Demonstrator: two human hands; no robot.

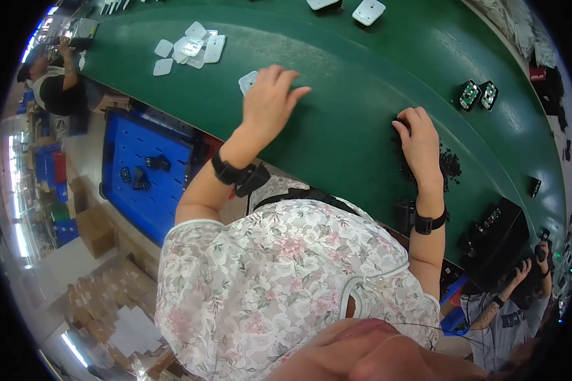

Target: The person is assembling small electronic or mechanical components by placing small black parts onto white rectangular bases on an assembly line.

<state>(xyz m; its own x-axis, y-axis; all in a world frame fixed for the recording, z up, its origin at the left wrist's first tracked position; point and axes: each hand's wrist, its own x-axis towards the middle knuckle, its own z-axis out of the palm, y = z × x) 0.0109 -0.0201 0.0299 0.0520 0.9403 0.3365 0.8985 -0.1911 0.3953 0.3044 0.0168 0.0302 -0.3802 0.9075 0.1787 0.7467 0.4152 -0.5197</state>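
My left hand (270,101) rests palm down on the green belt (343,82), fingers spread over a small white plastic cover (248,81) that peeks out beside it. My right hand (418,138) lies on a heap of small black parts (450,166), its fingertips curled into them; whether it grips any I cannot tell. Both wrists wear black bands.
Several white covers (190,49) lie in a loose pile at the far left of the belt, two more (368,11) at the top. Two green circuit boards (478,95) sit to the right. A blue tray (147,171) stands below the belt. Other people work at both ends.
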